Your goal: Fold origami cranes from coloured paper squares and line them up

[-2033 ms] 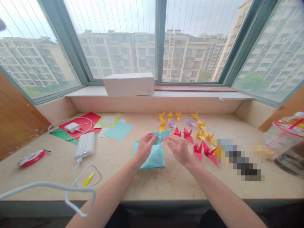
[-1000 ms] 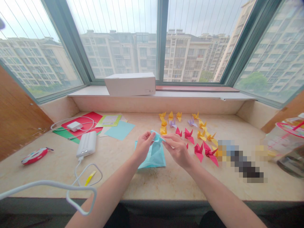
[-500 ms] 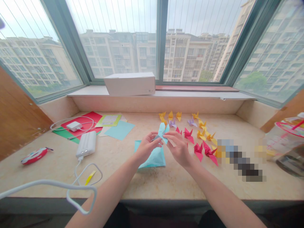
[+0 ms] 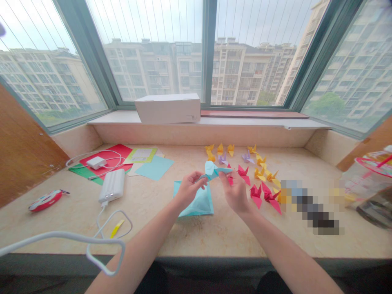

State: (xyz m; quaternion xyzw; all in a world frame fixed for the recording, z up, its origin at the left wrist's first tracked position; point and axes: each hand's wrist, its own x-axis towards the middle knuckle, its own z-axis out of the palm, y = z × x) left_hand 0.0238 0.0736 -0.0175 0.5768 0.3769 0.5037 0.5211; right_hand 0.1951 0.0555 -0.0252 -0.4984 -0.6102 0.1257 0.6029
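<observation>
Hands (image 4: 190, 190) (image 4: 235, 192) hold a blue paper crane (image 4: 212, 170) beside red cranes (image 4: 243, 174).

Blue origami crane (image 4: 212, 170) held between left hand (image 4: 190, 190) and right hand (image 4: 235, 194)

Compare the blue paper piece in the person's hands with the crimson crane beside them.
The blue paper piece is pale blue; the crimson crane is deep pinkish red. The blue piece is held up in the left hand, near the right hand; the crane rests on the stone counter. Both are folded paper.

blue origami piece (image 4: 213, 170): upright before, now turned sideways, long point aimed right | right hand (image 4: 235, 194): shifted right, farther from left hand (image 4: 190, 190)
</observation>
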